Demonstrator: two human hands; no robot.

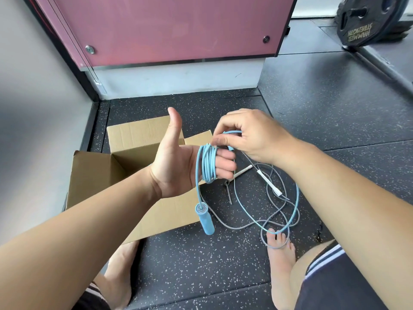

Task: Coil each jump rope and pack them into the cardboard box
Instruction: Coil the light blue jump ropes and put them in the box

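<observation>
A blue jump rope (207,164) is wound in several turns around the curled fingers of my left hand (176,166), whose thumb points up. One blue handle (204,220) dangles below that hand. My right hand (252,135) pinches the rope's free run just beside the coil. The rest of the blue rope loops down over the floor to my right foot (280,249). A grey jump rope (237,227) with white handles (269,183) lies tangled on the floor under my right hand. The open cardboard box (93,175) sits behind my left hand; its inside is mostly hidden.
The floor is dark speckled rubber matting. A pink panel (169,27) on a white base stands right behind the box. A black weight plate (368,21) leans at the far right. My left foot (120,265) rests by the box's near flap.
</observation>
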